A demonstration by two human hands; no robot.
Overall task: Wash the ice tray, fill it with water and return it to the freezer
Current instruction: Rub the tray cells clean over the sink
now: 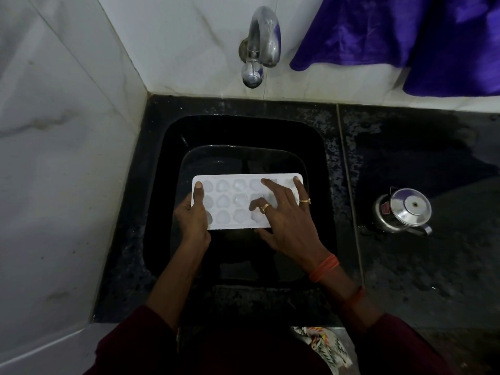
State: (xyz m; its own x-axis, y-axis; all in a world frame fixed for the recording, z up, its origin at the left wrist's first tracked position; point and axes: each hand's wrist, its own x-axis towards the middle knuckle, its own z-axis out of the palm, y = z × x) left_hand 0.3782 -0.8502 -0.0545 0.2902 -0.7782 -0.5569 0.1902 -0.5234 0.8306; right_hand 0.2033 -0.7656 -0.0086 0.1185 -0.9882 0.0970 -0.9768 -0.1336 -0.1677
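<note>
Where the right hand (284,220) spreads flat across the white ice tray (238,204), several moulds are covered; three rows show, perhaps six across. One tray, two hands: the left hand (193,215) clamps its left end, thumb on top. Tray held over the black sink (328,185). Beyond: one tap (259,47), one steel kettle (403,212).
</note>
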